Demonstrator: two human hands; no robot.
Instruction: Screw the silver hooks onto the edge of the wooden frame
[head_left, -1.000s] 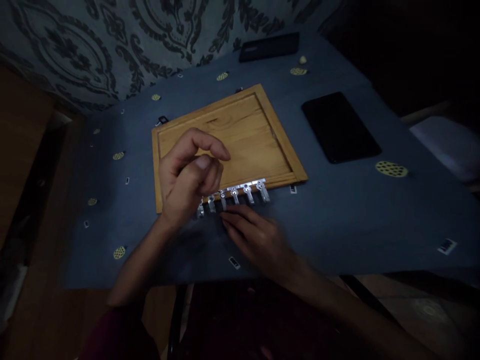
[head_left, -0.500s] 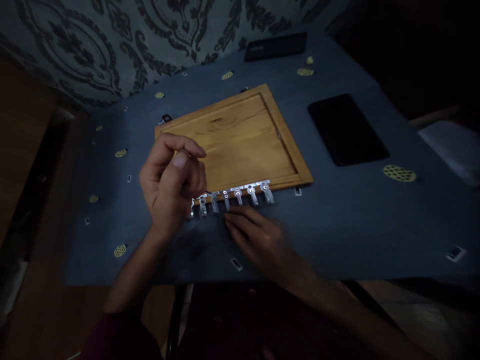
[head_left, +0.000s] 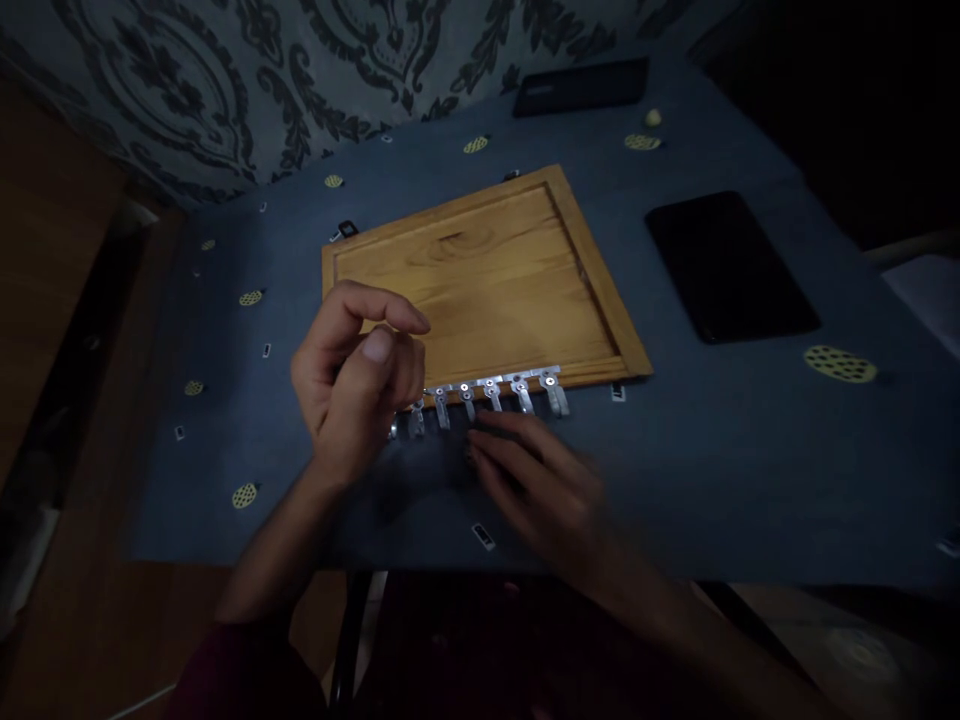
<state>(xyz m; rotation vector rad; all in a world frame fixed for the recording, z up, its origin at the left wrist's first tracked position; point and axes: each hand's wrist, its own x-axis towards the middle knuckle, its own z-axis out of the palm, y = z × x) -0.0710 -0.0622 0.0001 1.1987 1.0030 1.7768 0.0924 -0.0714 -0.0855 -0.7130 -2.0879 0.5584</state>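
A wooden framed panel [head_left: 480, 285] lies on the blue tablecloth. Along its near edge runs a metal hook rail [head_left: 491, 388] with several hooks pointing toward me, its left end hidden. My left hand [head_left: 360, 375] is closed in a curled grip over the panel's near left corner. Whatever its fingers hold is hidden, though a thin tip seems to show beside the rail. Below the middle hooks, my right hand [head_left: 540, 480] has its thumb and fingers drawn together, slightly blurred. Its fingertips are close to a hook; I cannot tell if they touch it or pinch something small.
A black phone [head_left: 731, 265] lies right of the panel. A dark phone case [head_left: 581, 88] rests at the back near the patterned wall covering [head_left: 405, 50], with a small pale round thing [head_left: 653, 118] beside it. The cloth's front edge runs close to my body.
The whole scene has shifted slightly right as my head turned. My right fingertips have moved slightly down from the hooks. My left hand keeps its curled grip beside the rail.
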